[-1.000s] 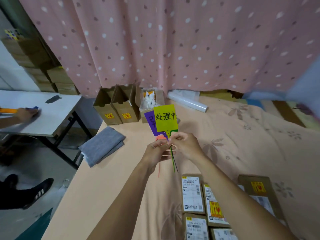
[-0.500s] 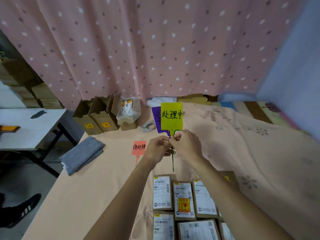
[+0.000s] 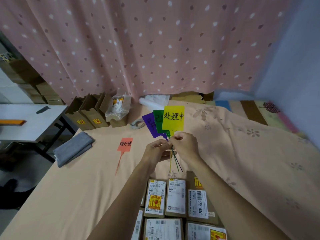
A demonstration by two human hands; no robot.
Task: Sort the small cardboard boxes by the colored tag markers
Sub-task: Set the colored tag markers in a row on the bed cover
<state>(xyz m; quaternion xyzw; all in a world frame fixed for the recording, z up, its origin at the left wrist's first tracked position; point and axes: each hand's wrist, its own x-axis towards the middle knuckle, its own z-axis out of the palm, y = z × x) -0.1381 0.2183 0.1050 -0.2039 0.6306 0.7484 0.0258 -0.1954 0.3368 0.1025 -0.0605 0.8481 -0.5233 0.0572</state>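
Status, left to right across the cloth-covered surface (image 3: 72,193).

1. Far left corner: a folded grey cloth (image 3: 73,149) lies at the left edge. Behind it, open cardboard cartons (image 3: 86,115) stand along the far edge. These play no part in the sort.

2. Left of centre: one orange-red tag marker (image 3: 125,144) lies flat on the surface, face up, its thin tail pointing toward the near edge. It appears to be the only marker laid out so far.

3. Centre: three markers are held upright above the surface in a fan. The purple tag (image 3: 149,124) is leftmost, the green tag (image 3: 158,121) is in the middle, and the yellow tag (image 3: 173,119) is in front on the right. Their thin tails hang below the hands.

4. Hands: the left hand (image 3: 156,150) is closed around the bunched stems. The right hand (image 3: 184,144) has its fingers pinched together on the stems just under the yellow tag, touching the left hand.

5. Near edge, centre to right: the small cardboard boxes (image 3: 164,198) lie in a tight block, labels up, touching each other and well apart from the laid marker. None sits beside a marker.

Judgement: the task is in its early stage. Three markers remain to be placed, and all box sorting remains.
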